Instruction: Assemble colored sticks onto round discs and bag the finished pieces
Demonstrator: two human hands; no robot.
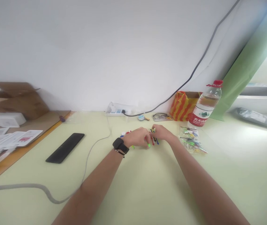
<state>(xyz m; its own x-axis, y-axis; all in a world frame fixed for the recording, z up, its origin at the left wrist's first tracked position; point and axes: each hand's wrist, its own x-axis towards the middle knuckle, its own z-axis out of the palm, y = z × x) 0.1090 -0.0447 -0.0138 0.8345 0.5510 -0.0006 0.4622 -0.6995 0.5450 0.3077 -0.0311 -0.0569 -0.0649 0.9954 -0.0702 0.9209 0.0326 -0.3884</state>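
My left hand, with a black watch on its wrist, is closed, fingers curled down over the table. A small bright green piece shows at its fingertips; whether it is gripped is hard to see. Close on the right, my right hand is bent in a pinch, and what lies between its fingers is too small to make out. Below its fingertips are small arrow-shaped pieces, one red and one blue. More small coloured pieces lie behind my left hand, partly hidden by it.
Bags of small coloured parts lie to the right, before a water bottle and a striped bag. A power strip sits by the wall. On the left are a black flat object, a grey cable and a cardboard box.
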